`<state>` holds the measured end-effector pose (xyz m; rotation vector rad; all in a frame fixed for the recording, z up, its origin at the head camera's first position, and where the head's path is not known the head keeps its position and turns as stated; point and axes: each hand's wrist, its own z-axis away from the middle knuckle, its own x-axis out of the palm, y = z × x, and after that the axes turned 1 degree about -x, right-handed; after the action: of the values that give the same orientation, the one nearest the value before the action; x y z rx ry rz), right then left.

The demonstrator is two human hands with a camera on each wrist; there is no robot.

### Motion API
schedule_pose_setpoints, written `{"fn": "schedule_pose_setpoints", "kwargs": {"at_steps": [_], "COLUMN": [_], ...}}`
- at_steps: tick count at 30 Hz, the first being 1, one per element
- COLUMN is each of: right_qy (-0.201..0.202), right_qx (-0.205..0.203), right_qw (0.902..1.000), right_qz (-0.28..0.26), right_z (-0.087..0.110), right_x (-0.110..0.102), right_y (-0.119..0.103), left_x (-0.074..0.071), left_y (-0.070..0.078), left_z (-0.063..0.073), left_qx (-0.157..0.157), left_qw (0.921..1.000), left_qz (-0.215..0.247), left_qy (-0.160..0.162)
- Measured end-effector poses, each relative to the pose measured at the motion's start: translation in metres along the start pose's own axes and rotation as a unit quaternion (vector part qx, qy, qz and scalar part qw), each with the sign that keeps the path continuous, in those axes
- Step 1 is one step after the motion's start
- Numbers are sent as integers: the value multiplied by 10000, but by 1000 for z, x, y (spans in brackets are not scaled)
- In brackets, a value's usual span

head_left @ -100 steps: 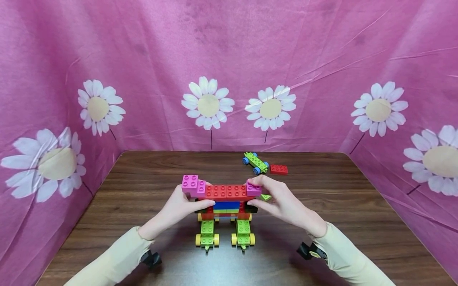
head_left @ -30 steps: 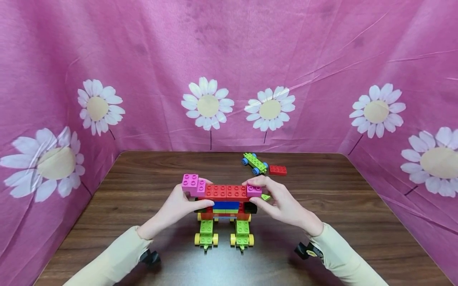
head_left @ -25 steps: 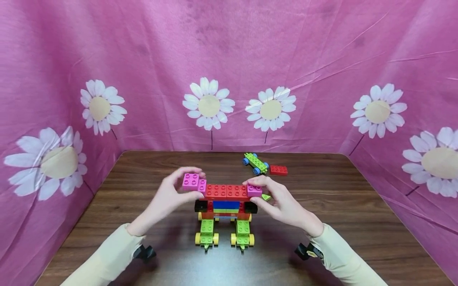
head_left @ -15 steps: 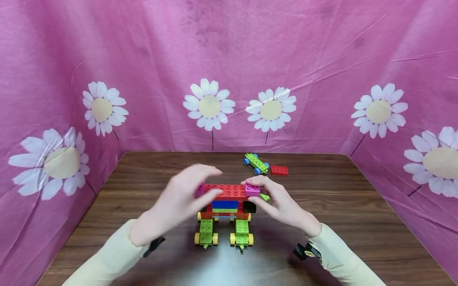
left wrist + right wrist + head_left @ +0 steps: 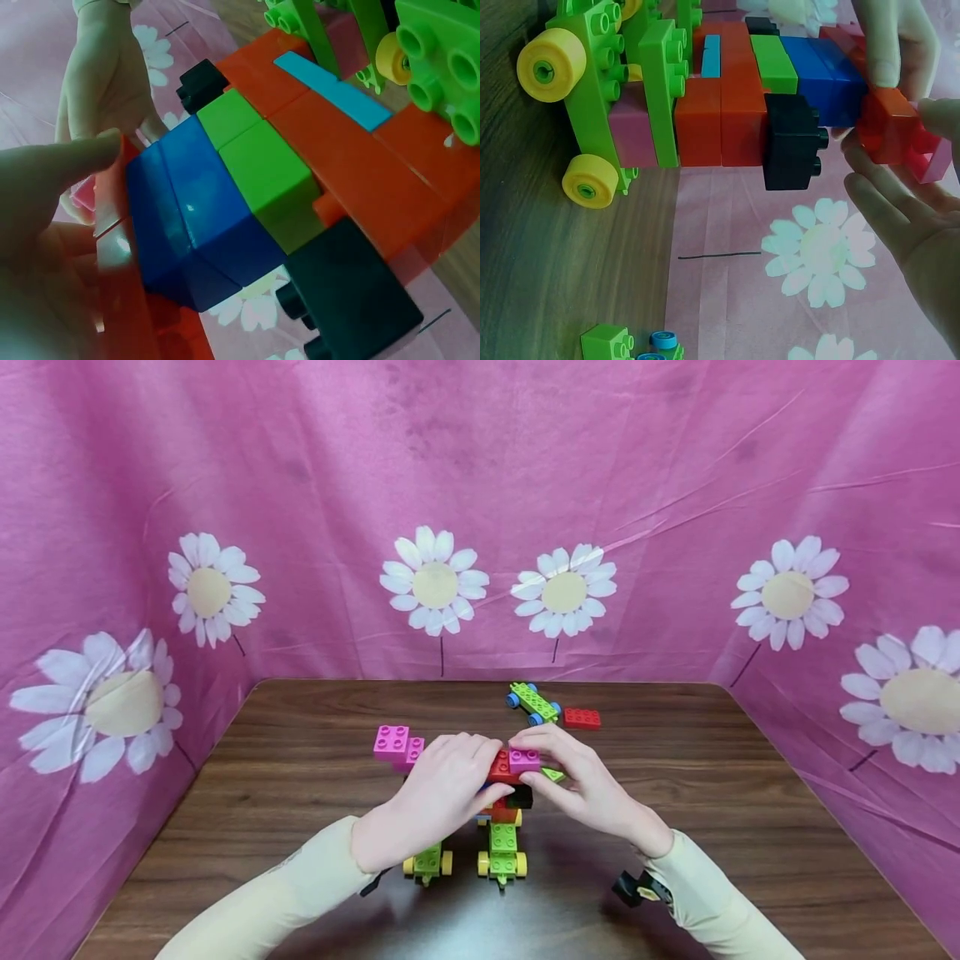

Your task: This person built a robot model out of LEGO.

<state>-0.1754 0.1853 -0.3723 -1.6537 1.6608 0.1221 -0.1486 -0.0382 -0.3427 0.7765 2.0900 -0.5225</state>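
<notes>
A toy brick build stands mid-table on lime wheeled bases (image 5: 503, 852) with yellow wheels. Its top is a row of red bricks (image 5: 501, 768) with pink bricks (image 5: 392, 741) stepped up at the left end. A single pink brick (image 5: 525, 762) sits at the right end. My left hand (image 5: 442, 789) grips the red row from above, thumb along its near side, covering the middle. My right hand (image 5: 592, 789) pinches the right pink brick between thumb and fingers. Below the row, the left wrist view shows blue bricks (image 5: 202, 217), lime bricks (image 5: 262, 172) and a black brick (image 5: 356, 300) jutting sideways.
Farther back lie a lime car base (image 5: 534, 702) with blue wheels and a loose red brick (image 5: 582, 718). A small lime piece (image 5: 553, 774) shows just behind my right hand. A pink cloth with daisies (image 5: 435, 585) walls the table's back and sides.
My left hand has let go of the build's left end, swung right over the top and taken hold of the red row. My right hand keeps its grip; the build stays in place.
</notes>
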Motion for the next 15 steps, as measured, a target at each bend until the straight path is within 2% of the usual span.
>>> {"fn": "schedule_pose_setpoints", "kwargs": {"at_steps": [4,8,15], "right_qy": [54,127,162], "right_qx": [-96,-126,-79], "right_qw": [9998,9993,9997], "right_qz": [157,316,179], "right_z": [0,0,0], "right_x": [0,-1,-1], "right_y": [0,1,-1], "left_x": [3,5,7], "left_y": [1,1,2], "left_z": [0,0,0], "left_qx": [-75,-123,-217], "left_qw": [9998,9999,9997], "left_qz": [-189,-98,-90], "left_qy": [-13,18,-32]}}
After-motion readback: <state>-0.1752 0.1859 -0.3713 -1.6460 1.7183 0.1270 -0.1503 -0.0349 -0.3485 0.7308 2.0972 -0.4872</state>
